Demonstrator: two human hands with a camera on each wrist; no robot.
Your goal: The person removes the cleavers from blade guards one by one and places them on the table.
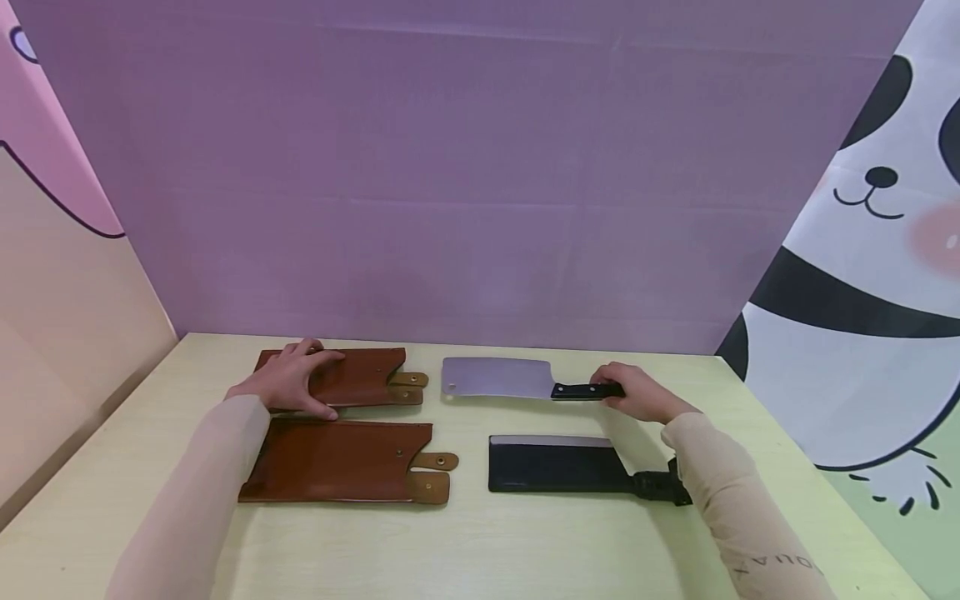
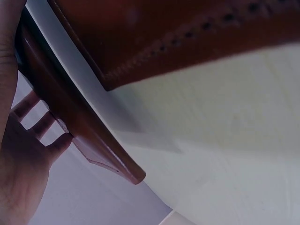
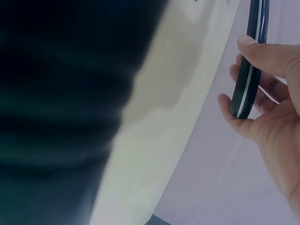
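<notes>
My left hand (image 1: 288, 379) lies over the left end of the far brown leather sheath (image 1: 360, 377), fingers at its far edge and thumb at its near edge. In the left wrist view the hand (image 2: 23, 159) grips that sheath's edge (image 2: 84, 126). My right hand (image 1: 637, 393) holds the black handle (image 1: 588, 390) of a silver cleaver (image 1: 495, 377) lying flat on the table. The right wrist view shows fingers (image 3: 276, 117) and thumb curled round the handle (image 3: 248, 79).
A second brown sheath (image 1: 341, 460) lies nearer me, its stitched edge (image 2: 164, 37) close to the left wrist camera. A black cleaver (image 1: 555, 464) lies under my right forearm; a dark blur (image 3: 56, 93) fills the right wrist view's left. Pale table (image 1: 480, 542), purple back wall.
</notes>
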